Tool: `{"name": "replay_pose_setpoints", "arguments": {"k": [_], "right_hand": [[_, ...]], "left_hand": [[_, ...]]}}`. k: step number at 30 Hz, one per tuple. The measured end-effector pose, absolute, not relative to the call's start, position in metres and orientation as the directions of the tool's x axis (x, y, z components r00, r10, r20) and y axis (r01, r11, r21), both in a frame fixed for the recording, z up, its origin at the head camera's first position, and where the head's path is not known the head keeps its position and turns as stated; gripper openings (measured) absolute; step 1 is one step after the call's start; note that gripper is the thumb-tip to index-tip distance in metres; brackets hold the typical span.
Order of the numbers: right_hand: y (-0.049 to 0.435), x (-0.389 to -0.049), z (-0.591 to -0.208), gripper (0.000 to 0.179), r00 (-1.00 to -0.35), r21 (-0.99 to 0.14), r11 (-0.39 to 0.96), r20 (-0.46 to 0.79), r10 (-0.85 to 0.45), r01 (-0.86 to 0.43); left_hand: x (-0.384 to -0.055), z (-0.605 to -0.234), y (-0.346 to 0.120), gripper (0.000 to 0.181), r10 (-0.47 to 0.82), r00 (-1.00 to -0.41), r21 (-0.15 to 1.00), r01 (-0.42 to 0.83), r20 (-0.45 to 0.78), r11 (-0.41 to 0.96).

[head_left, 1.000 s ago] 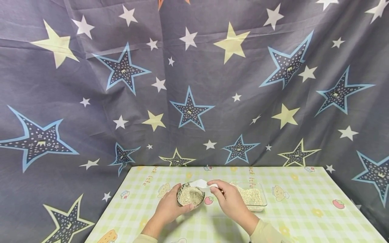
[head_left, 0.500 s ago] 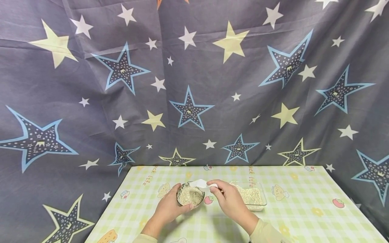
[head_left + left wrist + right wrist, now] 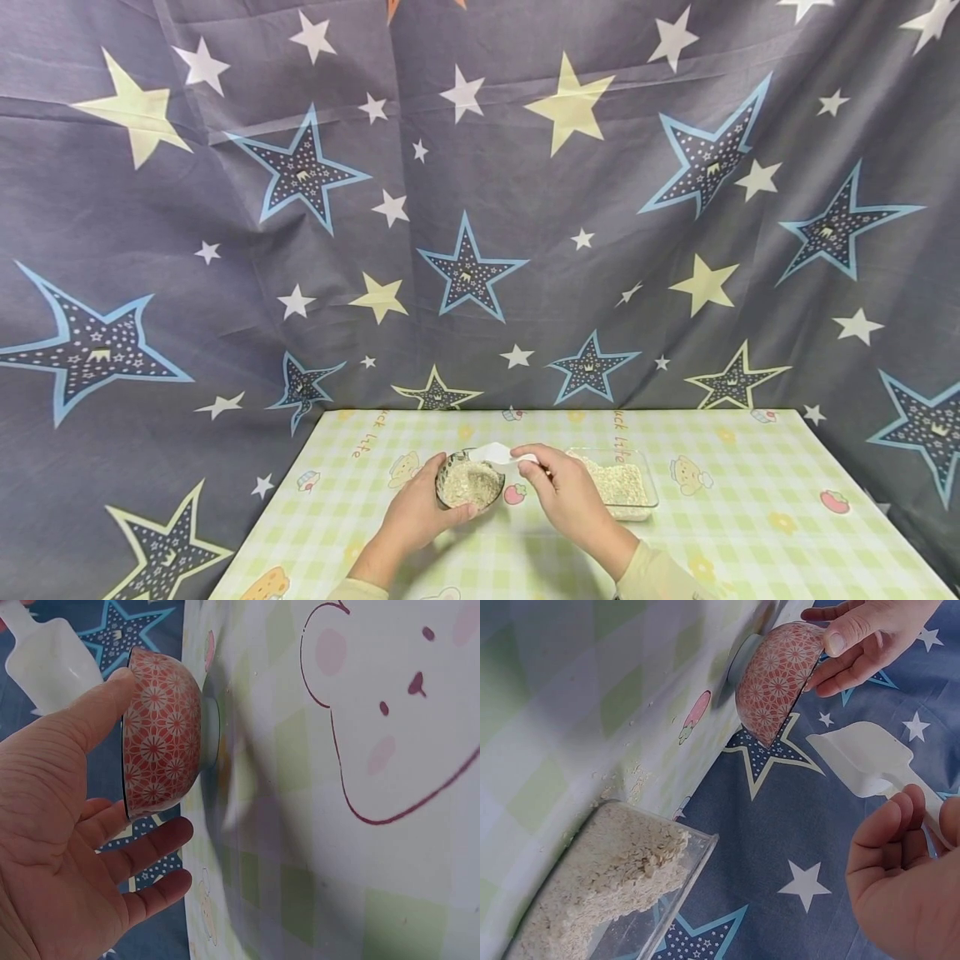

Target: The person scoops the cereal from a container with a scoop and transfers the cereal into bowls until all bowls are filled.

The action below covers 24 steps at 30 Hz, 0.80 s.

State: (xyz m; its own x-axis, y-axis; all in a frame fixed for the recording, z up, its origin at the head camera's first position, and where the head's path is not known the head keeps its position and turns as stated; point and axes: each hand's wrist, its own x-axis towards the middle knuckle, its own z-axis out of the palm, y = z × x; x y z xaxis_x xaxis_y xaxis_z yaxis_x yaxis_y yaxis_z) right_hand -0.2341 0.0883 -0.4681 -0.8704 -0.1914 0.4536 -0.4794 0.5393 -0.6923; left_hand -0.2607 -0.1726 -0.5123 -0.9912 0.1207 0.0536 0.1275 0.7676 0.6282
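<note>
A small bowl (image 3: pixel 471 485) filled with pale oat flakes is held at its rim by my left hand (image 3: pixel 418 510). The left wrist view shows the bowl's red flower-patterned outside (image 3: pixel 161 735), with the thumb at the near edge and fingers at the far side. My right hand (image 3: pixel 562 492) pinches the handle of a white plastic scoop (image 3: pixel 491 452), whose head is over the bowl's back rim. In the right wrist view the scoop (image 3: pixel 862 757) looks free of flakes and stands apart from the bowl (image 3: pixel 776 682).
A clear rectangular container (image 3: pixel 651 505) holding more oat flakes (image 3: pixel 607 877) stands right of the bowl, partly behind my right hand. Some loose flakes (image 3: pixel 636 782) lie on the checked tablecloth (image 3: pixel 750 533) beside it. A grey curtain with stars (image 3: pixel 480 192) hangs behind the table.
</note>
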Motion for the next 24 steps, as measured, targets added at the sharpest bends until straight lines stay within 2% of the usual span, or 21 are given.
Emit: {"name": "replay_pose_setpoints", "arguments": {"k": [14, 24], "right_hand": [[0.098, -0.235, -0.469, 0.019, -0.869, -0.706, 0.524, 0.468, -0.159, -0.476], [0.110, -0.233, -0.466, 0.016, -0.899, -0.820, 0.418, 0.437, 0.014, -0.392]], "left_hand": [[-0.266, -0.519, -0.170, 0.112, 0.121, -0.992, 0.615, 0.121, 0.042, 0.779], [-0.261, -0.519, -0.173, 0.112, 0.121, -0.990, 0.614, 0.142, 0.075, 0.776]]}}
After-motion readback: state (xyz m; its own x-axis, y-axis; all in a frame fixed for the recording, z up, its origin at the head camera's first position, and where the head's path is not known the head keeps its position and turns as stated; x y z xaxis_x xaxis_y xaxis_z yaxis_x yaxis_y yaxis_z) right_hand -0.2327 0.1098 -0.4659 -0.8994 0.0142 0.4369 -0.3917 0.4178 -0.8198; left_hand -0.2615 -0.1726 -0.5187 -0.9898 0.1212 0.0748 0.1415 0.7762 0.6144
